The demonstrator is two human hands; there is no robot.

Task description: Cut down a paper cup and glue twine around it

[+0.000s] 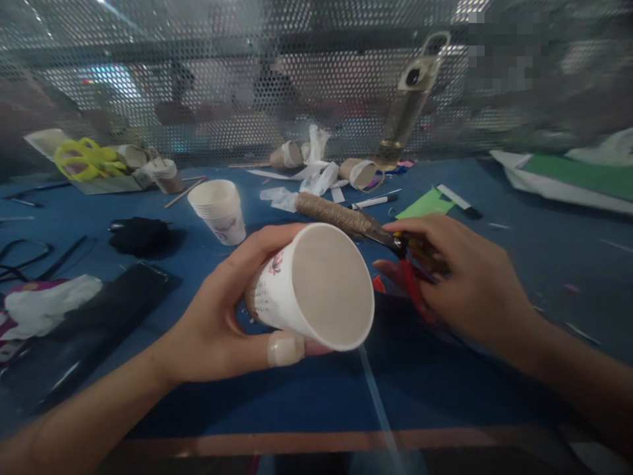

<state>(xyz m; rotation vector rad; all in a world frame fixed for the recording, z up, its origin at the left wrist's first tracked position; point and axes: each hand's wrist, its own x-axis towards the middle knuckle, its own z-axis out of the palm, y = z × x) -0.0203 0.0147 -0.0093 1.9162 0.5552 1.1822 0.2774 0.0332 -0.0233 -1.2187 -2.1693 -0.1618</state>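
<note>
My left hand [222,316] is wrapped round a white paper cup [277,297] with a printed side, its round end facing me; a pale wrap covers the thumb tip. In my right hand [475,284] is a pair of scissors [380,234] with red on the handles, its dark blades pointing left behind the cup. Past the blades lies a brown roll wound with twine [326,211]; whether they touch it I cannot tell. A thin pale strip [376,386] runs down from below the cup toward the table edge.
Several stacked paper cups [217,204] stand behind my left hand. White scraps [316,181], green paper [425,204] and a marker [459,201] lie further back. At left are yellow-handled scissors [86,158] and a black pouch [93,330]. A perforated metal screen [208,79] closes the back.
</note>
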